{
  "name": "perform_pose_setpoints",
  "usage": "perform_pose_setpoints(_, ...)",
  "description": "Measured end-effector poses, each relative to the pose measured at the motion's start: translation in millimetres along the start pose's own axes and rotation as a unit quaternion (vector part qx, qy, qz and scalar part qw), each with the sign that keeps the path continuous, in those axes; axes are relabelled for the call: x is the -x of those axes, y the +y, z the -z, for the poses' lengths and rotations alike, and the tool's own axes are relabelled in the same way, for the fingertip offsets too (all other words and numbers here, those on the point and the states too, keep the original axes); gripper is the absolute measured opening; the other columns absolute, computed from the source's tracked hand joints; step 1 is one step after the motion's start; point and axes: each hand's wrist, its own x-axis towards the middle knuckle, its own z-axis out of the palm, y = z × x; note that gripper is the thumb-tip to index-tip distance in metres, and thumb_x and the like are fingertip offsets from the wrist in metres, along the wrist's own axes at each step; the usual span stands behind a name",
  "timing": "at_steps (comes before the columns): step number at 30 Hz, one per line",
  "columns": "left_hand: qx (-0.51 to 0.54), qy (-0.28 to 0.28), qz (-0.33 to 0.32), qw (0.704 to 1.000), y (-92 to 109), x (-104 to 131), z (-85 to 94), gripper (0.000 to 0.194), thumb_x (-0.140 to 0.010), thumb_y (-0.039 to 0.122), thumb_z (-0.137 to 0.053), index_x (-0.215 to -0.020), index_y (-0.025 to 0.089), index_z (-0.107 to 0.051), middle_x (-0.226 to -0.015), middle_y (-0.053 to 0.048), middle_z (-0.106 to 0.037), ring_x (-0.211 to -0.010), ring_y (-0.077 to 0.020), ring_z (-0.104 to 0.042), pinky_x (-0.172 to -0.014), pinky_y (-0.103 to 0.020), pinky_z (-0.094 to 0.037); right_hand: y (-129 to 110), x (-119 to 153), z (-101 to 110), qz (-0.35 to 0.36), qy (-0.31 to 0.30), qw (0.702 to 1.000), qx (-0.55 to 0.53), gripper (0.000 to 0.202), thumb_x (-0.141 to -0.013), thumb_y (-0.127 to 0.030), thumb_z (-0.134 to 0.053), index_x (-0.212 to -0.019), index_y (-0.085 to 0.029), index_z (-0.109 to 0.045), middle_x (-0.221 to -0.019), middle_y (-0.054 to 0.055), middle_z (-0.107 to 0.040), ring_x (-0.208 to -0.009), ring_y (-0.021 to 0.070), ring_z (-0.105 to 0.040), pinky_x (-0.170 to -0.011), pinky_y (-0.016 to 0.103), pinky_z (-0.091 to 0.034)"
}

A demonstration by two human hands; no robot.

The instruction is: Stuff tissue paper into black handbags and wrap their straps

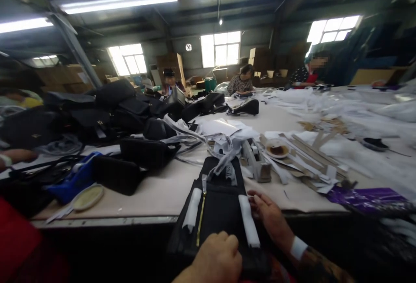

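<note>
A black bag (pixel 222 211) lies in front of me, leaning over the table's near edge. It has a gold zipper (pixel 201 218) and white padding wrapped on its left side (pixel 192 209) and right side (pixel 249 220). A clear plastic-wrapped strap (pixel 227 158) trails over its top. My left hand (pixel 217 257) is closed in a fist over the bag's near part; what lies inside the fingers is hidden. My right hand (pixel 268 216), with a white band at the wrist, has its fingers curled at the bag's right edge, against the white padding.
Black bags (pixel 120 105) pile up at the left, near a blue basket (pixel 73 179) and a round dish (pixel 87 197). Cardboard strips (pixel 312 155), a bowl (pixel 277 149) and purple plastic (pixel 367 200) lie right. A co-worker's hand (pixel 21 156) is at far left; others sit across.
</note>
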Motion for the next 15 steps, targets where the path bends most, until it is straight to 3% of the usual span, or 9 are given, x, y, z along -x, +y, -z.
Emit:
perform_pose_setpoints(3, 0.130, 0.012, 0.019, 0.991, -19, 7, 40.3, 0.030, -0.076, 0.047, -0.080, -0.075, 0.020, -0.067, -0.073, -0.004, -0.064, -0.066, -0.0193, -0.059, -0.055, -0.031, -0.046, -4, 5, 4, -0.007, -0.002, 0.999, 0.042, 0.061, -0.081, -0.061, -0.070, -0.121, -0.016, -0.063, -0.090, 0.008, -0.073, -0.079, 0.0219, -0.069, -0.067, 0.032, -0.055)
perform_pose_setpoints(5, 0.211, 0.075, 0.144, 0.964, -47, 19, 63.7, 0.025, -0.088, 0.039, -0.070, -0.107, 0.022, -0.071, -0.102, -0.010, -0.070, -0.098, -0.0241, -0.065, -0.085, -0.037, -0.055, -8, 12, 7, -0.011, 0.011, 0.997, 0.071, 0.061, -0.083, -0.061, -0.068, -0.123, -0.014, -0.064, -0.091, 0.008, -0.074, -0.079, 0.0223, -0.069, -0.070, 0.033, -0.056)
perform_pose_setpoints(7, 0.239, 0.156, 0.294, 0.912, -78, 37, 70.5, 0.028, -0.093, 0.037, -0.062, -0.114, 0.022, -0.069, -0.116, -0.014, -0.069, -0.114, -0.0274, -0.063, -0.101, -0.045, -0.052, -10, 22, 10, -0.012, 0.034, 0.994, 0.105, 0.063, -0.082, -0.062, -0.068, -0.122, -0.014, -0.066, -0.098, 0.011, -0.075, -0.083, 0.0237, -0.070, -0.076, 0.035, -0.057)
perform_pose_setpoints(8, 0.264, 0.168, 0.371, 0.875, -91, 47, 66.0, 0.033, -0.092, 0.042, -0.061, -0.116, 0.021, -0.069, -0.120, -0.015, -0.069, -0.116, -0.0294, -0.063, -0.102, -0.048, -0.052, -10, 28, 12, -0.019, 0.039, 0.992, 0.118, 0.065, -0.081, -0.064, -0.068, -0.122, -0.014, -0.066, -0.103, 0.012, -0.075, -0.087, 0.0254, -0.071, -0.079, 0.036, -0.057)
perform_pose_setpoints(10, 0.357, 0.144, 0.505, 0.773, -104, 67, 43.9, 0.052, -0.090, 0.057, -0.057, -0.119, 0.017, -0.068, -0.124, -0.016, -0.069, -0.118, -0.0333, -0.064, -0.100, -0.052, -0.054, -7, 42, 17, -0.047, 0.032, 0.990, 0.132, 0.070, -0.082, -0.067, -0.064, -0.128, -0.015, -0.064, -0.115, 0.015, -0.074, -0.099, 0.0302, -0.071, -0.085, 0.040, -0.058)
perform_pose_setpoints(12, 0.453, 0.147, 0.532, 0.700, -99, 81, 12.9, 0.067, -0.092, 0.068, -0.045, -0.126, 0.014, -0.067, -0.130, -0.016, -0.068, -0.126, -0.0333, -0.060, -0.111, -0.051, -0.047, -1, 54, 23, -0.062, 0.002, 0.986, 0.154, 0.072, -0.085, -0.068, -0.060, -0.135, -0.016, -0.062, -0.128, 0.016, -0.069, -0.119, 0.0337, -0.065, -0.097, 0.044, -0.056)
perform_pose_setpoints(13, 0.474, 0.169, 0.525, 0.686, -91, 85, -2.3, 0.070, -0.093, 0.070, -0.041, -0.130, 0.015, -0.065, -0.138, -0.015, -0.064, -0.133, -0.0322, -0.056, -0.116, -0.049, -0.042, 2, 59, 26, -0.052, -0.009, 0.983, 0.176, 0.073, -0.085, -0.068, -0.060, -0.136, -0.017, -0.062, -0.135, 0.016, -0.065, -0.128, 0.0342, -0.059, -0.105, 0.044, -0.051)
perform_pose_setpoints(15, 0.467, 0.209, 0.514, 0.689, -70, 89, -27.6, 0.074, -0.091, 0.074, -0.041, -0.132, 0.018, -0.065, -0.147, -0.014, -0.056, -0.141, -0.0331, -0.047, -0.122, -0.047, -0.034, 9, 62, 33, -0.003, -0.017, 0.975, 0.223, 0.074, -0.084, -0.067, -0.061, -0.138, -0.016, -0.062, -0.146, 0.015, -0.057, -0.141, 0.0335, -0.046, -0.118, 0.043, -0.038)
